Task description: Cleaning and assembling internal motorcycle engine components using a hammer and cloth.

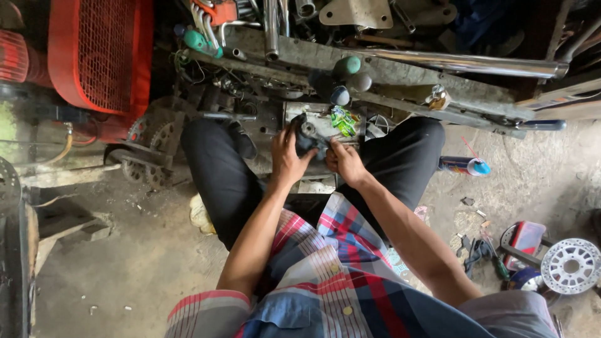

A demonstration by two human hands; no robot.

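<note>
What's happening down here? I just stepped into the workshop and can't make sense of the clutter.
A person sits low on the dirt floor, knees apart, and grips a small dark metal part with both hands: the left hand wraps its left side, the right hand holds it from the right. Just beyond lie a green packet and a heap of chrome pipes and frame pieces. A red mesh guard stands to the left, a spray can and a brake disc to the right.
</note>
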